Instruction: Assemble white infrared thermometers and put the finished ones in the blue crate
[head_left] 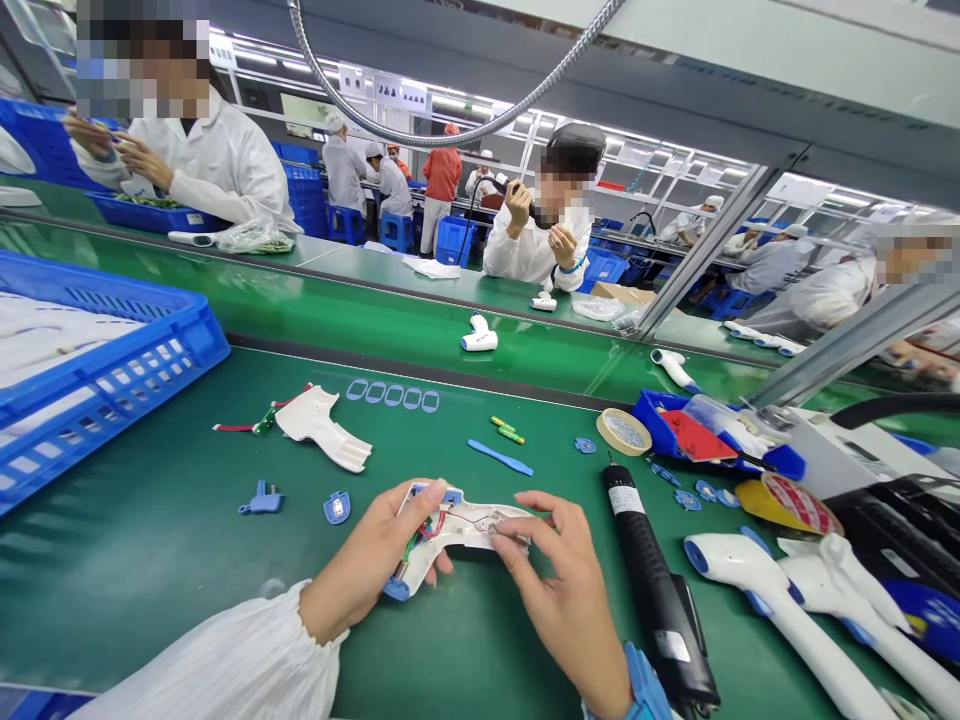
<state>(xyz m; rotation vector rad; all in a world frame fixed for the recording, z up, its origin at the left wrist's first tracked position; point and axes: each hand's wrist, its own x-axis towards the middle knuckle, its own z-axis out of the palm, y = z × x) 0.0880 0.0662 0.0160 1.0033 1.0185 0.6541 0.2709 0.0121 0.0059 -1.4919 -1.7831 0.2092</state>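
Note:
My left hand (375, 548) is closed around the head end of an opened white thermometer gun housing (465, 518), with its thumb on the blue trim. Inside the housing show a green circuit board and red and dark wires. My right hand (551, 565) has its thumb and index finger at the inside of the handle end, pinched there; any small part between the fingertips is hidden. The other housing half (324, 425) lies further back, beside a small green board (264, 422) on a red strip. A blue trigger piece (262, 498) and a blue-grey cover (337, 507) rest left of my hands.
A black electric screwdriver (656, 580) lies right of my hand, near assembled thermometer guns (780, 610). Behind are a blue pry tool (500, 457), batteries (508, 430), several frames (393, 394) and a tape roll (624, 432). A blue crate (172, 310) stands left; co-workers sit across the conveyor belt (360, 330).

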